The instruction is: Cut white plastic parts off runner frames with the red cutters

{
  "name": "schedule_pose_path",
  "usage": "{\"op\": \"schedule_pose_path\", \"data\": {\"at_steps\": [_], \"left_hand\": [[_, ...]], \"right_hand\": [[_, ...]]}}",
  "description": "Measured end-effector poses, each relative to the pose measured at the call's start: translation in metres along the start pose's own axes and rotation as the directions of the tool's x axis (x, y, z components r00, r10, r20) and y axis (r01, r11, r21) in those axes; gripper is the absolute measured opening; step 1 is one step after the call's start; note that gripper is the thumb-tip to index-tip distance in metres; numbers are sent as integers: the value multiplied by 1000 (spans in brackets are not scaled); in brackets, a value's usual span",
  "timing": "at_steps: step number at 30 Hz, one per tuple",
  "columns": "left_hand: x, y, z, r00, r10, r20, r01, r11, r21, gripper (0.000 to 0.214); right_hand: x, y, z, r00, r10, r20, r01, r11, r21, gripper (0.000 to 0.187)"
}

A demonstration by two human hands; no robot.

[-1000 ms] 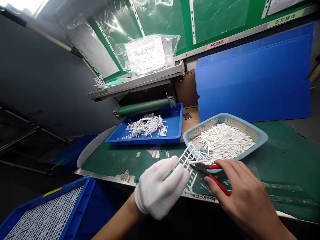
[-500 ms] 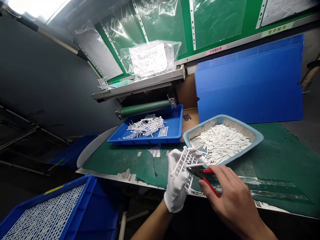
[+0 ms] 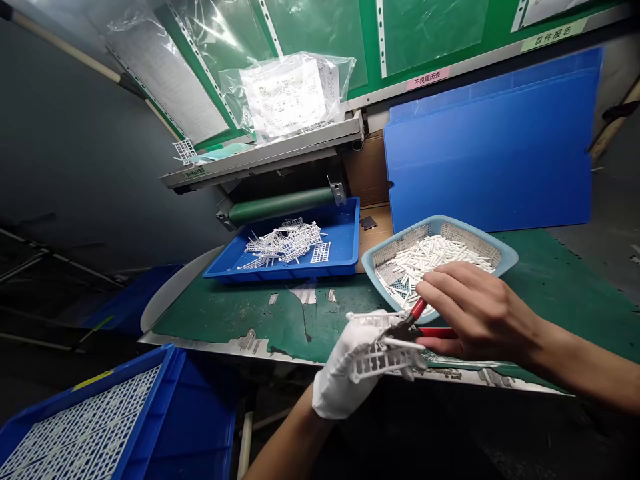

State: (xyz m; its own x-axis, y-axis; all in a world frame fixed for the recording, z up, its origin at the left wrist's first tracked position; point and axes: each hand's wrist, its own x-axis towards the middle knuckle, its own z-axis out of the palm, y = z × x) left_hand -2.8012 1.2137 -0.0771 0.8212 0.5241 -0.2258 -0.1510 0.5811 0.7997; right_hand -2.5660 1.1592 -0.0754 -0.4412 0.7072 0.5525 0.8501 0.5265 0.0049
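My left hand [image 3: 345, 370], in a white glove, is closed on a white plastic lattice frame [image 3: 383, 363] in front of the table edge. A white rod [image 3: 403, 344] sticks out from the frame toward the right. My bare right hand [image 3: 473, 310] grips red-handled cutting pliers [image 3: 419, 320]. Their dark jaws lie at the frame, right beside the rod; whether the blades are closed on it I cannot tell. Just behind both hands stands a light blue basket [image 3: 507, 257] holding many loose white rods [image 3: 435, 252], partly covered by my right hand.
A blue tray [image 3: 345, 250] with a heap of white lattice pieces [image 3: 287, 241] sits at the back, under a green roller [image 3: 283, 204]. Blue panels [image 3: 490, 147] lean behind the basket. At lower left stands a blue crate [image 3: 185, 407] with white grids [image 3: 95, 427].
The lattice frame has been tilted over in my left hand, from nearly upright to lying sideways. My right hand and the pliers have swung up, now reaching in from the right.
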Motion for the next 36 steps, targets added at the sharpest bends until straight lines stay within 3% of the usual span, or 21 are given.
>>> {"op": "schedule_pose_path", "data": {"at_steps": [4,9,15,24,30,36], "left_hand": [[14,1,3,997,44,-63,-52,990,-130,44],[39,-2,-1,996,-26,-89,4,969,-246,41],[70,2,6,989,-106,-99,73,954,-291,40],[112,-11,9,991,-106,-85,74,945,-317,36],[124,-22,5,978,39,-204,-69,988,-139,35],[146,-27,6,932,204,-299,-130,959,251,25]], "right_hand": [[-3,-11,7,984,173,51,-174,985,16,44],[-14,-22,14,897,412,164,-414,910,-23,45],[-18,-27,15,706,660,256,-688,725,30,49],[-23,-24,24,412,842,348,-903,429,32,51],[-20,-25,31,304,875,377,-949,313,39,51],[-12,-25,30,200,895,399,-979,168,115,59]]}}
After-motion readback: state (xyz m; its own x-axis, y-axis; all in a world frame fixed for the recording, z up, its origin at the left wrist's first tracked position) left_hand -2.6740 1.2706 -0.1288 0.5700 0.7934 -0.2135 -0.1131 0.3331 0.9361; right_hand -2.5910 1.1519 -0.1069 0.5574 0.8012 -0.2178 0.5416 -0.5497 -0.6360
